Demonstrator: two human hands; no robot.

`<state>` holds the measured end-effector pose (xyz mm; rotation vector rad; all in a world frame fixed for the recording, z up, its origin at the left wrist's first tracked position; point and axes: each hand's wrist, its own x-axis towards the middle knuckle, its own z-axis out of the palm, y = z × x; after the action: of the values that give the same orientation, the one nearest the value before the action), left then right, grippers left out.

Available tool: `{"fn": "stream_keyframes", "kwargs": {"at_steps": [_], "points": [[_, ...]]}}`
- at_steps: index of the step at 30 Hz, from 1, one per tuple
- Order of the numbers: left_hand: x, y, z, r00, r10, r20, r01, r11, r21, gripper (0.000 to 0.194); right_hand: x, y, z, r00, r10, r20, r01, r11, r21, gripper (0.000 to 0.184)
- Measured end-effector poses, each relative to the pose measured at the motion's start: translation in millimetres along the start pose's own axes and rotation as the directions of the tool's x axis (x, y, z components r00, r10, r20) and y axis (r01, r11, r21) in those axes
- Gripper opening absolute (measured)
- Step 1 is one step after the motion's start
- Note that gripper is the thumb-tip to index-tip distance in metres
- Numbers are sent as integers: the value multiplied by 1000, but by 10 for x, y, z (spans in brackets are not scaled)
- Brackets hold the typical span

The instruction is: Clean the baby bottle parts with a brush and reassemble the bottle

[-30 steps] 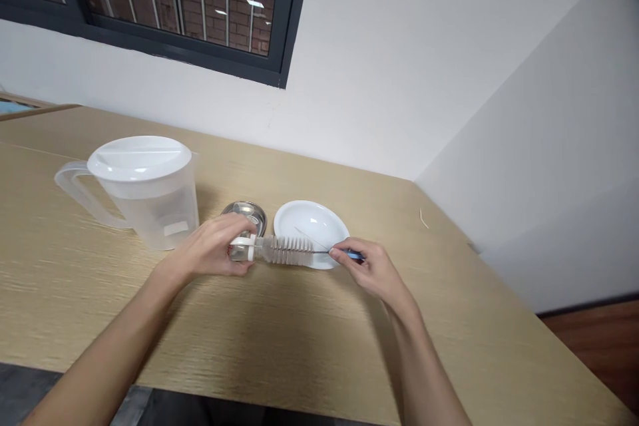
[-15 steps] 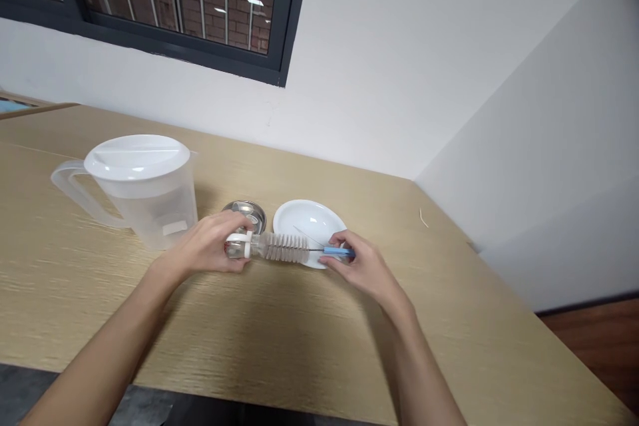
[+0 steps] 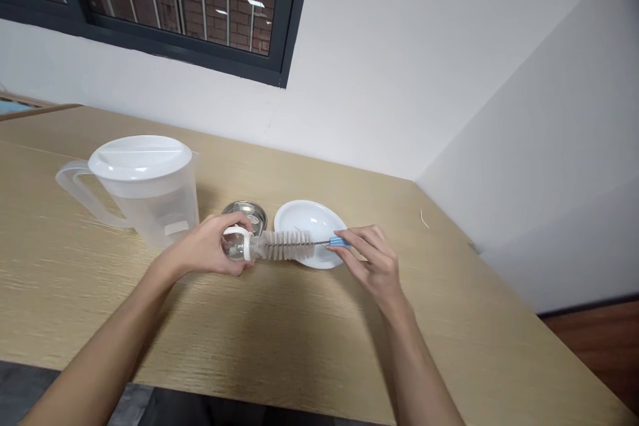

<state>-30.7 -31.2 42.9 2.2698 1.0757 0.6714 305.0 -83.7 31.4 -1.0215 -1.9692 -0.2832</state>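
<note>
My left hand (image 3: pixel 212 244) is wrapped round a small clear bottle (image 3: pixel 234 246) with a white ring and handle at its neck. The bottle lies sideways, its mouth facing right. A bottle brush (image 3: pixel 287 245) with pale bristles and a twisted wire stem sits at that mouth; most of its bristles show outside, and how far the tip reaches in I cannot tell. My right hand (image 3: pixel 374 259) pinches the brush's blue handle between thumb and fingers. Behind the brush is a white oval dish (image 3: pixel 294 213), partly covered by the bristles and my right fingertips.
A lidded translucent pitcher (image 3: pixel 154 206) stands on the left. Just behind my left hand lies a round metal dish (image 3: pixel 244 210). A thin pale strip (image 3: pixel 424 218) rests on the wooden table (image 3: pixel 239 333) at the right. Wall and window rise behind.
My right hand has shifted slightly right and its grip on the blue handle has changed, with the fingers now more over the top. My left hand keeps the bottle in nearly the same place.
</note>
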Motion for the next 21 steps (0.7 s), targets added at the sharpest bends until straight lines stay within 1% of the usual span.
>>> {"fn": "stream_keyframes", "kwargs": {"at_steps": [2, 5, 8, 10, 12, 14, 17, 19, 21], "points": [[0, 1, 4, 1000, 5, -8, -5, 1000, -2, 45, 10, -5, -5, 1000, -5, 19, 5, 1000, 3, 22], [5, 6, 9, 999, 37, -18, -36, 998, 44, 45, -8, 18, 2, 994, 3, 105, -7, 999, 39, 18], [11, 16, 14, 997, 74, -23, -71, 992, 101, 44, -40, 44, 14, 981, 58, 185, -70, 996, 62, 15], [11, 25, 13, 995, 97, -24, -93, 986, 135, 42, -54, 44, 12, 964, 118, 237, -137, 988, 66, 17], [8, 32, 9, 992, 121, -25, -115, 979, 170, 41, -52, 26, 0, 936, 182, 300, -211, 975, 65, 21], [6, 32, 7, 989, 148, -26, -139, 967, 211, 41, -35, -2, -22, 895, 236, 379, -280, 958, 62, 25], [9, 13, 18, 982, 185, -23, -172, 948, 269, 41, 2, -39, -57, 830, 275, 486, -348, 935, 66, 32], [13, -3, 32, 979, 204, -21, -189, 938, 292, 41, 18, -47, -68, 803, 278, 527, -369, 926, 73, 35], [18, -14, 42, 975, 221, -24, -204, 932, 301, 41, 16, -44, -59, 791, 287, 540, -384, 920, 74, 34]]}}
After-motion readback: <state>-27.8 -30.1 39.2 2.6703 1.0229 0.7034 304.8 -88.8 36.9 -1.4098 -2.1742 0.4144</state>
